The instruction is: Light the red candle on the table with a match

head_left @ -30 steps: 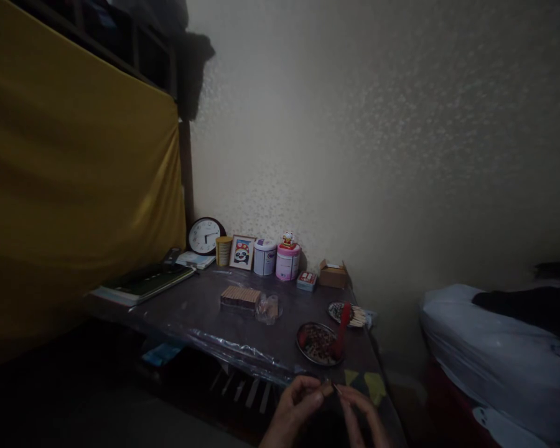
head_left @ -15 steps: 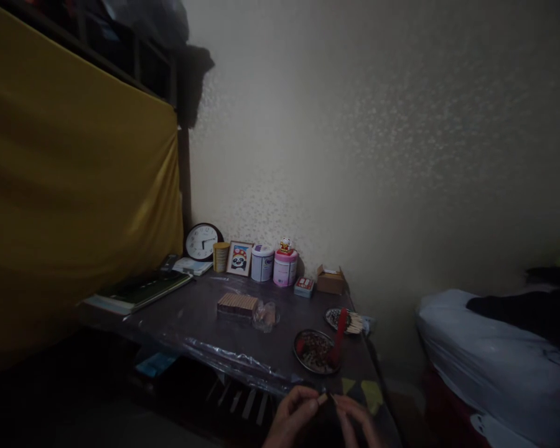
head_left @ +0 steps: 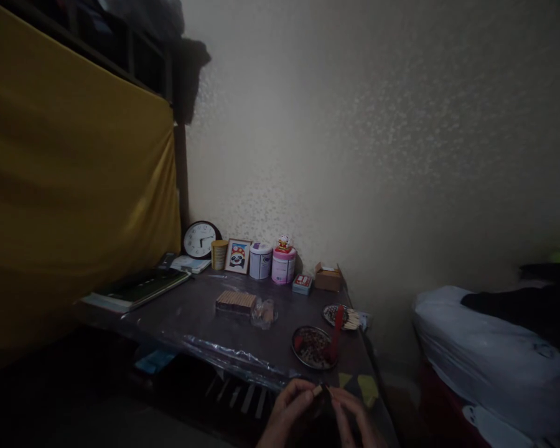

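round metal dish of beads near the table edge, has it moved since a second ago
No. The round metal dish keeps its place beside the red stick and the table edge; only the camera shifted.

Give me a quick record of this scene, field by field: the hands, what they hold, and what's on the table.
setting: dim room, low table under clear plastic, against a pale wall
left hand: fingertips pinch a small stick-like piece, too dark to identify
right hand: fingertips meet the same piece
nearest to hands: round dish with dark bits and a red item
behind it: second dish with pale sticks
table middle: row of small boxes
back row: clock, panda picture, white tin, pink tin, cardboard box
left edge: books
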The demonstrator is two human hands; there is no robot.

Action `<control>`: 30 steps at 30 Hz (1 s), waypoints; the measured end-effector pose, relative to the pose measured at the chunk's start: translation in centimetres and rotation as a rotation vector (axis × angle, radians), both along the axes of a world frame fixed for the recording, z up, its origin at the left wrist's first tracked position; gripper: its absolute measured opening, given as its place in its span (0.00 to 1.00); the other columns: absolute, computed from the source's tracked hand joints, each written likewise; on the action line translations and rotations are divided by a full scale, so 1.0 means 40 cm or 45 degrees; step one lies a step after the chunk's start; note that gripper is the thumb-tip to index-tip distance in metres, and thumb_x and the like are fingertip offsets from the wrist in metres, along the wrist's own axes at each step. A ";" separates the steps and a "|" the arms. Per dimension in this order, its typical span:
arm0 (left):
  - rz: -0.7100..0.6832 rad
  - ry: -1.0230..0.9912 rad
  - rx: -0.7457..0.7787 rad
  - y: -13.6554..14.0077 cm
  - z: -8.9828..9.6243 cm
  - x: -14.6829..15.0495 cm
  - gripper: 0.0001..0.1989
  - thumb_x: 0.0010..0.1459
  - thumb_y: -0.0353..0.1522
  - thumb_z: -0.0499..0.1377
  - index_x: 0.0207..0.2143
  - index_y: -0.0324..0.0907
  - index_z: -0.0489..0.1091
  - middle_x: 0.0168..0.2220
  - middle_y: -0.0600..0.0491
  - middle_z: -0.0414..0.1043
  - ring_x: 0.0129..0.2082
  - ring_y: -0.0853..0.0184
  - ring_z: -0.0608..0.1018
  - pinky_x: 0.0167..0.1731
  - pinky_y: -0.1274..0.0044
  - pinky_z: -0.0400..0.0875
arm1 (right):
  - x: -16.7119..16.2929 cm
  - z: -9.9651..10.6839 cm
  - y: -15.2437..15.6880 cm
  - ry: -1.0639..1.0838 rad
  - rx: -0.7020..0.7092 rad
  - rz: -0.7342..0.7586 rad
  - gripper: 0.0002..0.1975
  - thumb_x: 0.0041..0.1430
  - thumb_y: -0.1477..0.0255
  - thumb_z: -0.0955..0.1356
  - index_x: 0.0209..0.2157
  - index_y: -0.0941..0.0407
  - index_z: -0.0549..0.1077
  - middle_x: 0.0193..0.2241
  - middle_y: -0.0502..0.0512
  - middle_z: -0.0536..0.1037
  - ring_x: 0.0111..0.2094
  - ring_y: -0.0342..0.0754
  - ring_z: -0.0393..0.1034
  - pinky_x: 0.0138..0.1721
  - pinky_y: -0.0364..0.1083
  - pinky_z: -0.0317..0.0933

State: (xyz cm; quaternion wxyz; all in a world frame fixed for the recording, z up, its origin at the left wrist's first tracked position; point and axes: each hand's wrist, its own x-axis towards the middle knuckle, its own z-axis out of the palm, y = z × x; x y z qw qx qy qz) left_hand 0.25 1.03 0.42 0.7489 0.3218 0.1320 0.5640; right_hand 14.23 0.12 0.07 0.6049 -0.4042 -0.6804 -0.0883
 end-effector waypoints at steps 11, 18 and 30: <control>0.071 0.062 -0.005 -0.007 0.000 -0.007 0.06 0.51 0.32 0.62 0.32 0.39 0.73 0.33 0.50 0.76 0.36 0.67 0.75 0.41 0.76 0.63 | -0.015 0.063 -0.038 -0.056 -0.005 -0.003 0.06 0.60 0.75 0.63 0.37 0.53 0.70 0.33 0.54 0.79 0.36 0.43 0.75 0.38 0.40 0.69; 0.076 0.094 0.000 -0.004 -0.008 -0.008 0.06 0.51 0.33 0.62 0.32 0.39 0.73 0.32 0.51 0.75 0.38 0.66 0.74 0.43 0.75 0.63 | -0.014 0.065 -0.043 -0.071 -0.021 -0.018 0.06 0.61 0.75 0.62 0.37 0.54 0.70 0.33 0.54 0.78 0.35 0.43 0.75 0.37 0.40 0.69; 0.093 0.141 -0.040 -0.011 0.000 -0.018 0.08 0.50 0.35 0.63 0.30 0.39 0.73 0.28 0.53 0.73 0.31 0.71 0.72 0.35 0.80 0.63 | 0.071 0.033 0.010 0.205 -0.365 -0.342 0.17 0.58 0.57 0.62 0.32 0.54 0.74 0.31 0.57 0.81 0.34 0.50 0.76 0.35 0.46 0.68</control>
